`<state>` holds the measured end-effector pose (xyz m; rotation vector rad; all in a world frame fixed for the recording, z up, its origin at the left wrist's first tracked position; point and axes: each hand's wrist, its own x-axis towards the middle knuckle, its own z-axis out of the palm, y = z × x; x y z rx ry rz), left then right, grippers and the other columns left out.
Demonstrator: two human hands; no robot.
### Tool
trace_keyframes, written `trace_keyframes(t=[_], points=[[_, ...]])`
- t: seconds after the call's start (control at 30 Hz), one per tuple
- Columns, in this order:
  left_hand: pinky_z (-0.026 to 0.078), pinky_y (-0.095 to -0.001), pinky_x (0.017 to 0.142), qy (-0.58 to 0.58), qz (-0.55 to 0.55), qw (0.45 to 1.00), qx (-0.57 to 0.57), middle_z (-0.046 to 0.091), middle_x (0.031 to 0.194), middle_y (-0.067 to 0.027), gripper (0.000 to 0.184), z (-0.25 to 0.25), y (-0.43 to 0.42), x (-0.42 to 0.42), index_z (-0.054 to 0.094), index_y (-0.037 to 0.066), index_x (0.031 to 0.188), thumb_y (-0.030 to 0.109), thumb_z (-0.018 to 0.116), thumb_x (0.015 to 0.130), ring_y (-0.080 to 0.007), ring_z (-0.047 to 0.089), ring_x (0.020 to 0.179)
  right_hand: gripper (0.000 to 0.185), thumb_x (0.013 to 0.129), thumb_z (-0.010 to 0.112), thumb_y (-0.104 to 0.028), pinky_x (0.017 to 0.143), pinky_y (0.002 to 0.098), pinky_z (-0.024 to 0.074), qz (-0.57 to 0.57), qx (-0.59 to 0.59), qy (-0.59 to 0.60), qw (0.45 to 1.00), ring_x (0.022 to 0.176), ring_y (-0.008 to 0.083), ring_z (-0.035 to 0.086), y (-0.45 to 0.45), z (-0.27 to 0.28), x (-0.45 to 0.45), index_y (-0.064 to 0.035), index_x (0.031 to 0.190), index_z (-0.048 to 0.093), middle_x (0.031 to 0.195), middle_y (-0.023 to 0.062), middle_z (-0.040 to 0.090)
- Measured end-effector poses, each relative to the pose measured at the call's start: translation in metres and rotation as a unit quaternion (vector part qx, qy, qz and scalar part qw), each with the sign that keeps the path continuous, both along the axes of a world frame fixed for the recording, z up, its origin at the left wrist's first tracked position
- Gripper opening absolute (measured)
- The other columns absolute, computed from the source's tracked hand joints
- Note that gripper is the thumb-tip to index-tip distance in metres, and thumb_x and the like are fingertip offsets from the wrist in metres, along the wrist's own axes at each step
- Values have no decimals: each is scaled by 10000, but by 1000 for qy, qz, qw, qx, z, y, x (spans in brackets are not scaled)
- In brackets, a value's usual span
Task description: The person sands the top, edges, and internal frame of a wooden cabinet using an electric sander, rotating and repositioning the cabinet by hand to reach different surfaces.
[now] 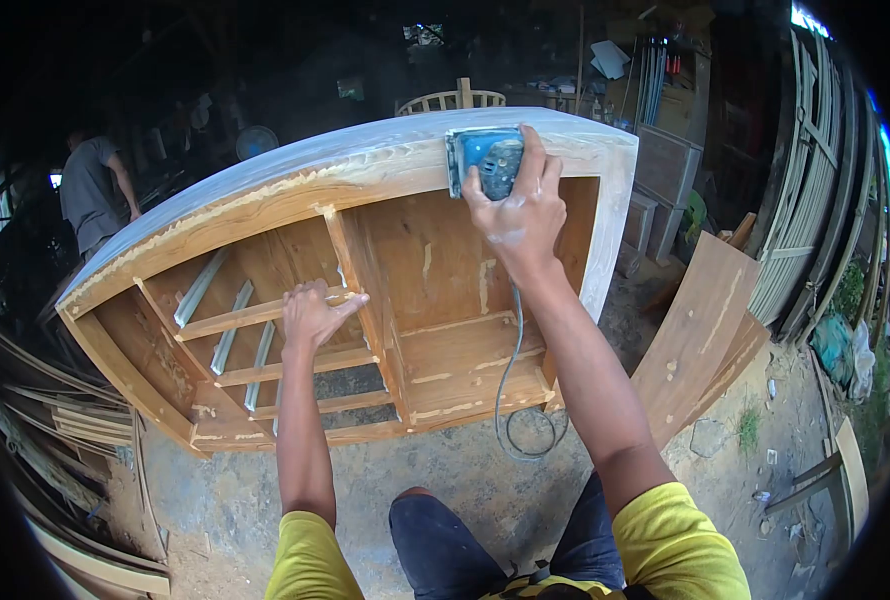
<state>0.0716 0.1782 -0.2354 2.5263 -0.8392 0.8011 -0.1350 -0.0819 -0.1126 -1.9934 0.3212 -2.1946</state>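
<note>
My right hand (pixel 522 215) is closed around a blue electric sander (pixel 489 158), its pad against the front face of the cabinet's top rail near the right corner. A grey cord (pixel 513 370) hangs from the sander and loops down to the ground. The wooden cabinet (pixel 435 255) has open compartments and pale filler streaks, and its top and right edge look whitish. My left hand (pixel 315 312) grips a horizontal wooden rail (pixel 235 320) in the drawer section, thumb pointing right. Metal drawer slides (pixel 200 288) show inside, left of that hand.
Two brown wooden panels (pixel 695 330) lean at the right. Long thin strips (pixel 800 170) stand behind them, and more wooden strips (pixel 75 420) lie at the left. Another person (pixel 95 190) stands at the far left beyond the cabinet. A curved chair back (pixel 450 101) rises behind it.
</note>
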Motion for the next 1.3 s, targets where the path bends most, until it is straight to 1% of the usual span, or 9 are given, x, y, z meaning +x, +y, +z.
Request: trace_keyframes(t=[0.1,0.3,0.67,0.77,0.83,0.97,1.1,1.13,1.3], points=[[508,-550,1013,1,-1,1000,0,775,1009,-294,861,0,4,-1,753,-18,929,828,781,770,-433,729,1051,848,812,878,-343,599,513,640,47,-39,53,997,740,424,747,61,1,33,-86,1545,538,1155,261,614],[511,-532,994,-19,-25,999,12,774,1026,-287,831,-2,7,3,755,-18,955,789,809,762,-427,726,1049,873,813,883,-348,681,520,675,113,-82,152,978,845,465,780,109,-13,53,-160,1586,523,1284,307,561],[506,-547,1008,-5,-7,1000,16,778,1067,-261,743,2,1,-5,772,-25,1002,690,833,810,-442,700,1101,782,804,882,-267,629,503,637,-8,13,7,1000,745,426,742,-64,-5,-31,-87,1497,567,1085,236,633],[505,-551,1011,2,3,1000,18,776,1066,-268,745,2,-3,-8,767,-26,998,692,832,811,-444,698,1106,772,821,877,-288,819,529,617,-34,31,-21,999,960,466,739,-115,2,-58,-70,1489,555,1120,260,663],[506,-553,1009,8,19,1000,12,775,1064,-273,744,4,-5,-8,763,-26,984,694,833,809,-445,699,1103,823,824,858,-369,792,561,610,-53,69,-34,996,910,492,734,-153,7,-72,-90,1525,529,1089,267,654],[509,-562,1000,-28,21,999,22,772,1034,-290,768,-1,-5,-3,744,-19,925,731,832,783,-449,711,1062,818,840,820,-420,971,566,572,-69,168,-53,982,1075,514,717,-205,27,-98,-68,1521,534,1196,323,699],[507,-564,1004,-7,26,999,20,770,1017,-299,808,2,-7,-4,744,-11,919,778,817,759,-449,718,1058,861,821,798,-493,1046,553,559,-114,165,77,977,1161,482,728,-201,66,-110,-95,1546,560,1241,311,732],[461,-599,1110,48,43,997,42,766,1116,-292,825,11,-8,-12,762,-27,1035,752,816,770,-457,703,1144,861,821,798,-493,1046,553,559,-105,161,81,978,1161,482,728,-190,83,-110,-95,1546,560,1241,311,732],[432,-628,1151,41,40,998,25,759,1116,-303,863,2,-6,-5,756,-28,1019,793,802,758,-458,696,1153,871,794,767,-542,1066,509,573,-66,68,341,935,1212,428,742,-116,149,-67,-116,1537,609,1249,256,777]])
